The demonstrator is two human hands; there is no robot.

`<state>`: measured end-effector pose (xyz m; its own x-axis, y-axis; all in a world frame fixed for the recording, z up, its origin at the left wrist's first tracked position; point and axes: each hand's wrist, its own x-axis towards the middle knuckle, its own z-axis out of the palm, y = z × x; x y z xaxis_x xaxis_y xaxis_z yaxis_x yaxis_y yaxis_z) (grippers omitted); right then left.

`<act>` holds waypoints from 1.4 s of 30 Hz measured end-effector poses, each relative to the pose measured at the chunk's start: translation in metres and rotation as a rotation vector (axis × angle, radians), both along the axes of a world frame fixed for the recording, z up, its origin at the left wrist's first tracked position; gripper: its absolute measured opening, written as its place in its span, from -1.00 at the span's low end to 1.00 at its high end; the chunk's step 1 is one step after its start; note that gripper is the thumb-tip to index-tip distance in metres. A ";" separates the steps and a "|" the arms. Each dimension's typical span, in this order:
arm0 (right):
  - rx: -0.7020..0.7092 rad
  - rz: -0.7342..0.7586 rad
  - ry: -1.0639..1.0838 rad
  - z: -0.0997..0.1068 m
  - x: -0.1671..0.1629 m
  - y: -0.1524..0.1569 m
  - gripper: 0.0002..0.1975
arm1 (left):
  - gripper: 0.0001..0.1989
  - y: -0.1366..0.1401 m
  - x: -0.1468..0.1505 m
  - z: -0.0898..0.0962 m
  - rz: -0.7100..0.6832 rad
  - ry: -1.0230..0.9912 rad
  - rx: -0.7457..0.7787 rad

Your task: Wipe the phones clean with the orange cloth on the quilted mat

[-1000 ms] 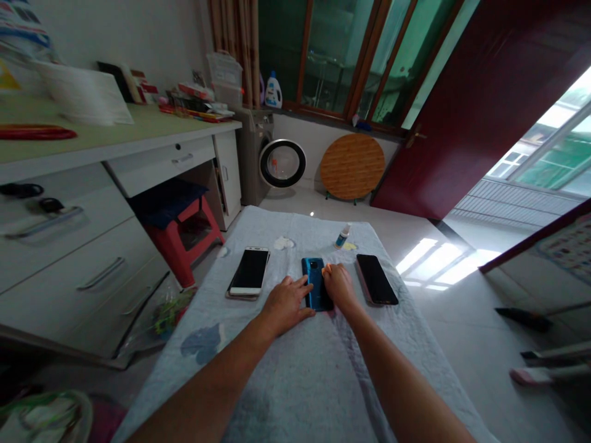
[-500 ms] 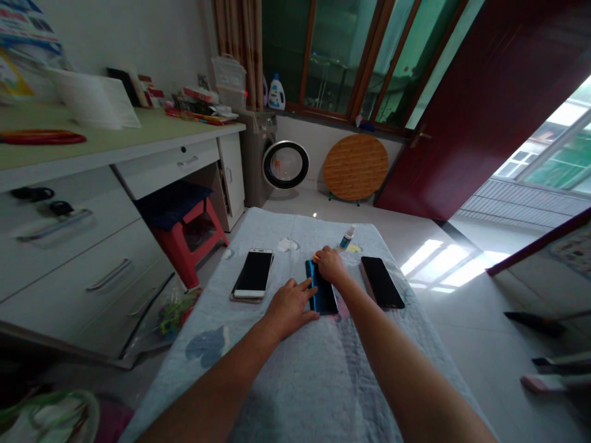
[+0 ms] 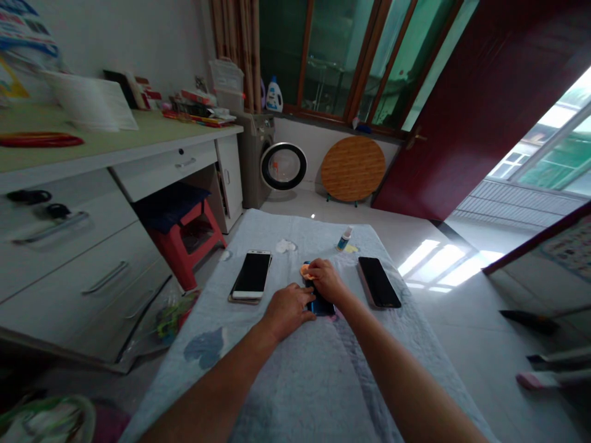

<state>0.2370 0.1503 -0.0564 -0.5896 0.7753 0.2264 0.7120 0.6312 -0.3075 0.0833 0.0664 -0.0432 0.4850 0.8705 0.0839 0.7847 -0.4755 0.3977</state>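
Note:
A blue-edged smartphone (image 3: 322, 307) lies on the cloth-covered table, largely covered by my hands. My left hand (image 3: 286, 311) grips its near left side, thumb by the lower edge and fingers over the screen. In my right hand (image 3: 327, 280) an orange cloth (image 3: 305, 271) is pinched and pressed on the phone's far end. To the left, a white smartphone (image 3: 252, 272) rests on top of another flat, phone-like thing. A black smartphone (image 3: 379, 282) lies to the right. Beyond my right hand stands a small spray bottle (image 3: 344, 239) with a blue label.
The table's patterned pale cloth (image 3: 295, 381) spreads around the phones. A desk (image 3: 152, 144) with drawers runs along the left, a red stool (image 3: 194, 237) beneath it. Farther back are a washing machine with its round door (image 3: 284, 166) open and a round wooden tabletop (image 3: 353, 167).
My right hand has slid left across the phone's far end, and more of the orange cloth now shows. My left hand stays at the phone's left side. The view has shifted slightly.

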 end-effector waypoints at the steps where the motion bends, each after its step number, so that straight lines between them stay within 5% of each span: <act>1: -0.012 0.000 0.023 0.000 0.003 -0.005 -0.71 | -0.73 0.000 -0.001 -0.001 0.010 0.000 -0.002; 14: -0.157 0.007 0.110 0.015 0.033 -0.076 -0.73 | -0.87 -0.001 -0.003 0.005 0.029 -0.068 -0.045; 25: -0.272 0.017 0.158 0.020 0.047 -0.101 -0.80 | -0.85 0.003 -0.006 -0.008 0.022 -0.063 0.004; 33: -0.097 -0.276 0.192 0.020 0.071 -0.096 -0.79 | -0.85 0.002 -0.006 -0.004 -0.012 -0.087 0.027; 36: -0.015 -0.363 0.156 0.022 0.073 -0.096 -0.79 | -0.78 0.000 -0.004 0.001 -0.024 -0.087 0.053; 42: -0.096 -0.360 -0.031 0.023 0.070 -0.099 -0.89 | -0.45 -0.003 -0.001 -0.002 0.035 -0.058 0.102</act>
<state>0.3068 0.0510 -0.0337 -0.2808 0.9511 0.1285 0.8931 0.3080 -0.3279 0.0818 0.0632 -0.0454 0.4464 0.8722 0.1999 0.7784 -0.4887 0.3941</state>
